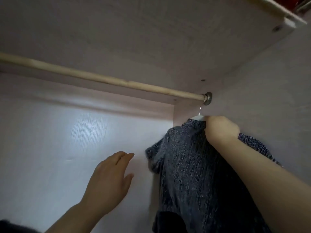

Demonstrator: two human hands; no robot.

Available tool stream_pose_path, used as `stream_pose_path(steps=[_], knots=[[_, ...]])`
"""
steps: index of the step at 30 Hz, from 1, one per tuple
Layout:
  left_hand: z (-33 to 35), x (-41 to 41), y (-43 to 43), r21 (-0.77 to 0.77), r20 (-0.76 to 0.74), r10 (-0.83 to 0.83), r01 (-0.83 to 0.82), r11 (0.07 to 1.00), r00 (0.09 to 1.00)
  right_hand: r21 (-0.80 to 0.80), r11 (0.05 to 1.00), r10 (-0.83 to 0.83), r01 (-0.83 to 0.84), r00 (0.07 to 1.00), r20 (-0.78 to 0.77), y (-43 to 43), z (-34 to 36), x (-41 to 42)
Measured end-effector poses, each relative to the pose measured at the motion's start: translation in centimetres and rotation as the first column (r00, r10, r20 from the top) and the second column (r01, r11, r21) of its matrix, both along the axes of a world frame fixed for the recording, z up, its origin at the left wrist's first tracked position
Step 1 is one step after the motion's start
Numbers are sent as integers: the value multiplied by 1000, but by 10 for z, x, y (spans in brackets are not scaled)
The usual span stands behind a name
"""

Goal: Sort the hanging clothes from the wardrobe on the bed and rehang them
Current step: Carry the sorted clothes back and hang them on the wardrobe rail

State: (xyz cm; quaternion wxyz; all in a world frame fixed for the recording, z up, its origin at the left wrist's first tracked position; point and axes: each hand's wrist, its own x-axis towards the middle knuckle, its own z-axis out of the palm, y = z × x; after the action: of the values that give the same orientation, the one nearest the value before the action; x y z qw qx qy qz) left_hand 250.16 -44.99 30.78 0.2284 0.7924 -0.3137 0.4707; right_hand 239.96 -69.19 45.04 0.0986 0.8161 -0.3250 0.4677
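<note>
While the right hand (220, 128) is gripping the neck of a dark grey knit top (185, 165), its fingers are curling round the fabric just below a white hanger (198, 117). The hanger's wire hook (200, 110) is sitting at the far right end of the wooden rod (101, 79), right beside the metal socket (208, 98) on the side wall (269, 98). The top is draping down from the hanger close to that wall, with one short sleeve sticking out to the left and the other showing behind the right forearm. The left hand (111, 179) is hovering open to the left of the top, fingers straight, thumb apart, holding nothing and staying clear of the fabric. Behind it the pale back panel (67, 140) is catching a patch of light. A shelf board (151, 39) is running above the rod.
</note>
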Motion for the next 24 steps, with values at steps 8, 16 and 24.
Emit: stream_pose_path(steps=[8,16,24], knots=[[-13,-24,12,33,-14,-43,43,999,999,-84,996,6,-18,989,-148,12,-13,-21],[-47,-70,61,83,-122,-49,59,995,991,-143,970,153,-198,949,-275,49,-99,-56],[-128,-162,124,237,-324,-16,97,967,946,235,924,374,-301,839,-395,146,-239,-150]])
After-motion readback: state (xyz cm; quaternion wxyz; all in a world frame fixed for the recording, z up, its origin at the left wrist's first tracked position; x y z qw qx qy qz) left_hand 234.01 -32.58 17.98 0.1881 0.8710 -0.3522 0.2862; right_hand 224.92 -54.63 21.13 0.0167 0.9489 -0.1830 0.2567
